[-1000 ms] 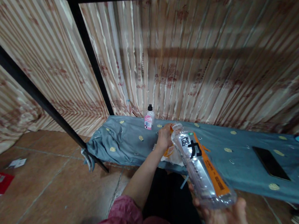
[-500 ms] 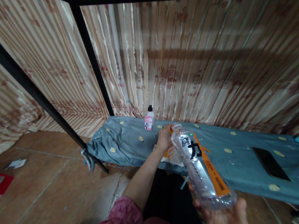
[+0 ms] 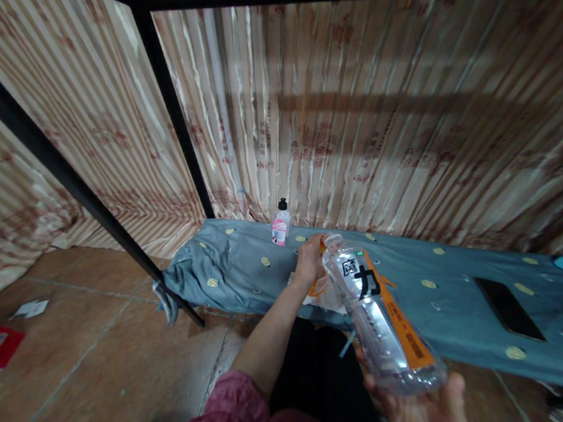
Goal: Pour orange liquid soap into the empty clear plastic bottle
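Head view: the right hand [image 3: 415, 408] is gripping the base of a clear plastic bottle with an orange-and-white label [image 3: 379, 315], tilted and looking empty.
The left hand [image 3: 309, 260] is closing on an orange-and-white wrapper [image 3: 320, 287] on the blue patterned bedsheet [image 3: 452, 300]; a small pink-labelled bottle [image 3: 280, 223] and a black phone [image 3: 509, 308] are resting nearby.

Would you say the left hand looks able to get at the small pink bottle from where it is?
Probably yes: the left hand is just short of the small pink bottle, with only bare blue cloth between them.
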Available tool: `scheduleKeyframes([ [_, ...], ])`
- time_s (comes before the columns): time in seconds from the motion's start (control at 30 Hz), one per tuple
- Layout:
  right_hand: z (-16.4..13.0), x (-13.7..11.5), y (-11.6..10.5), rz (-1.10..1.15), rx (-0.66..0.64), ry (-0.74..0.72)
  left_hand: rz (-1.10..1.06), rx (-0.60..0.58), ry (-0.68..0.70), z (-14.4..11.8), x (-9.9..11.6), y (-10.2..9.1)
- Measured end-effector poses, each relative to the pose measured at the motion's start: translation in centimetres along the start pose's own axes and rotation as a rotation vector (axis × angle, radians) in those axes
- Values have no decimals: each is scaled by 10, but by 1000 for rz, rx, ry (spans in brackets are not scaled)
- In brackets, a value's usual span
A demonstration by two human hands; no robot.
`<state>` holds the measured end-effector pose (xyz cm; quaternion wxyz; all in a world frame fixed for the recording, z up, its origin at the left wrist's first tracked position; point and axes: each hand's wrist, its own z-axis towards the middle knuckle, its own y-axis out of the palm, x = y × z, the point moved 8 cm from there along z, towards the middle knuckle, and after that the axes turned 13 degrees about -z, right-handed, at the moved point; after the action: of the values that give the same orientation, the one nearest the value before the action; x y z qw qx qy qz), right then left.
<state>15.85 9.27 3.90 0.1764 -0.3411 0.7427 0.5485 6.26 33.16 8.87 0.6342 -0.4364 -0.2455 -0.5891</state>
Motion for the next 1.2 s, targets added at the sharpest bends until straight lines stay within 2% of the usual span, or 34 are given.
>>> scheduleKeyframes([
  [1.2,0,1,7,-15,5,-9,18,17,8,-1,-4,0],
])
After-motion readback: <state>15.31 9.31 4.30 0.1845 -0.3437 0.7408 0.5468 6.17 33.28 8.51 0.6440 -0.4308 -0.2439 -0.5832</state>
